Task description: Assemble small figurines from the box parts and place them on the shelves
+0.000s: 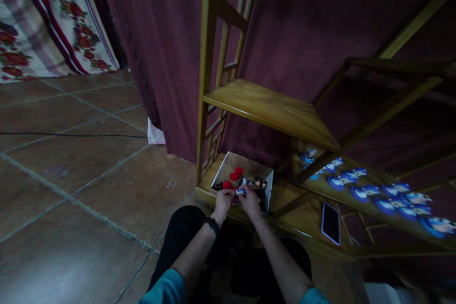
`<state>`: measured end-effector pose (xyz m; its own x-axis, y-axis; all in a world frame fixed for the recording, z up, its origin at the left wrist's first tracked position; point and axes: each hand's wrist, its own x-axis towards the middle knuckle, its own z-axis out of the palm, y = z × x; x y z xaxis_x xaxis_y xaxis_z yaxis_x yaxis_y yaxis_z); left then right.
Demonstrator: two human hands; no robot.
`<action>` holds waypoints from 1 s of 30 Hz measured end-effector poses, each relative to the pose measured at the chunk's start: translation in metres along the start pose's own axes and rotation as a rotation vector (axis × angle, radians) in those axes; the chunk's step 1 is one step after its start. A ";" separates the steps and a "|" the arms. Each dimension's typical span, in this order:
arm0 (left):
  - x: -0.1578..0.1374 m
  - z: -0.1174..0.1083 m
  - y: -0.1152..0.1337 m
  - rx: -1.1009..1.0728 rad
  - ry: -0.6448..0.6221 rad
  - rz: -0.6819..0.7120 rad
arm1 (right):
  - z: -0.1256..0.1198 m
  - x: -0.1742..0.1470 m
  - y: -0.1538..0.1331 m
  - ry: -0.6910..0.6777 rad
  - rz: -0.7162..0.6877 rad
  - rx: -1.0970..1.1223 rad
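Note:
Both hands work close together over the near edge of a shallow white box [251, 163] on the bottom shelf. My right hand [251, 203] pinches a small blue-and-white figurine [241, 191]. My left hand [223, 199], with a dark band on its wrist, has its fingertips closed at the figurine's left side. A bit of red shows by those fingertips, too small to name. Inside the box lie red round pieces [236, 173] and several small dark figurines [260, 183], partly hidden behind my hands.
Several blue-based figurines [342, 179] stand in rows on the wooden shelf to the right. A phone [330, 223] lies on the lower board. The wooden rack's post [205, 57] and middle shelf [270, 104] rise ahead. A dark cable [78, 135] crosses the tiled floor.

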<state>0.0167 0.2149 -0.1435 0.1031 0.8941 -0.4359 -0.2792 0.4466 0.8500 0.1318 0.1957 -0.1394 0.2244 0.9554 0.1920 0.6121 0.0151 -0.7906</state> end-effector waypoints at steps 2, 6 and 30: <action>-0.001 0.002 0.000 0.004 0.014 0.016 | 0.000 -0.002 -0.002 0.014 0.001 0.008; -0.008 0.006 0.006 -0.002 0.001 0.055 | -0.001 -0.006 -0.003 0.071 0.033 0.036; -0.107 -0.008 0.089 -0.123 -0.131 0.311 | -0.065 -0.036 -0.104 -0.029 0.058 0.460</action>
<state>-0.0269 0.1590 -0.0236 0.1147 0.9869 -0.1138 -0.4282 0.1525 0.8907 0.1097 0.1405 -0.0261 0.2235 0.9662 0.1287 0.1974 0.0845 -0.9767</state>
